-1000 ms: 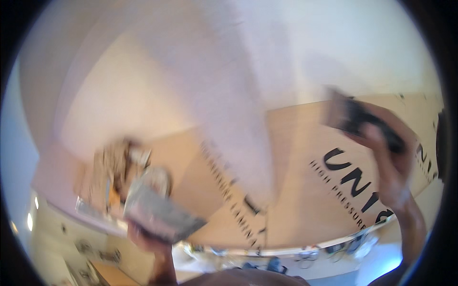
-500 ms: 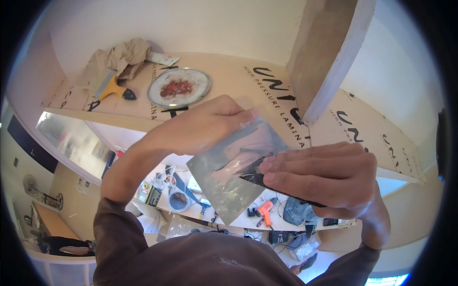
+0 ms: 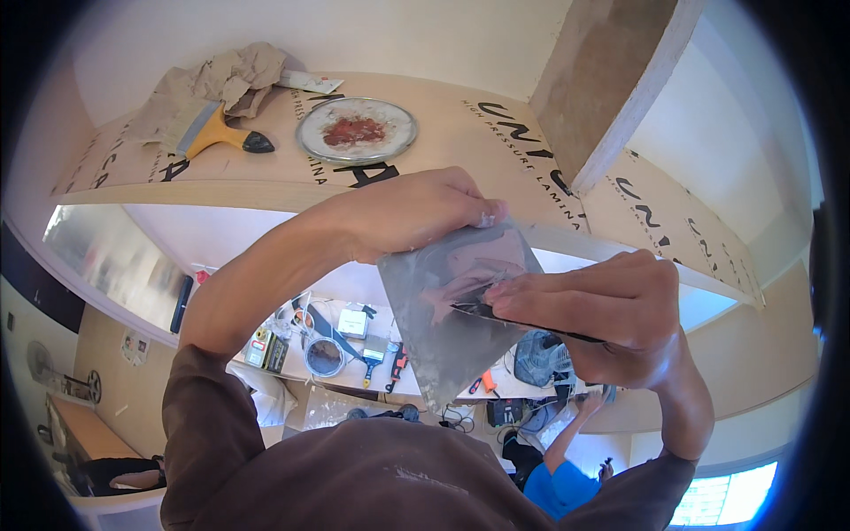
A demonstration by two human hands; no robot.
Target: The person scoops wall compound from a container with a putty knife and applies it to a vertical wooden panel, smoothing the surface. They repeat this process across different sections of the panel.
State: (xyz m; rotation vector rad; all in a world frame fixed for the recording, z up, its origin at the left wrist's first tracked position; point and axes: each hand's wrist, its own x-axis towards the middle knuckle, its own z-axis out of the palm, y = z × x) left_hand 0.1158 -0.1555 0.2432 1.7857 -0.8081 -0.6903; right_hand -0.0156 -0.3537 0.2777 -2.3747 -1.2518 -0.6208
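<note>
My left hand [image 3: 429, 208] grips the upper corner of a thin grey square plate [image 3: 412, 323], thumb over its face. A pinkish, paste-like smear [image 3: 482, 264] covers part of that face; some of the sheen may be reflection. My right hand [image 3: 611, 314] is closed on a thin, dark flat scraper [image 3: 469, 309], fingers stretched along it. The scraper's edge rests against the plate by the smear. Most of the scraper is hidden under my fingers.
On the paper-covered shelf lie a round lid [image 3: 392, 119] with red residue, a yellow-handled brush [image 3: 217, 134] and crumpled brown paper [image 3: 243, 80]. An upright panel [image 3: 611, 80] rises at right. Below, a worktable bears a bucket [image 3: 325, 356] and tools. A person in blue [image 3: 558, 487] is lower right.
Both hands and the plate keep close together while my view has shifted. The plate has turned a little and my right fingers have slid slightly along it. A person in blue has come into view below.
</note>
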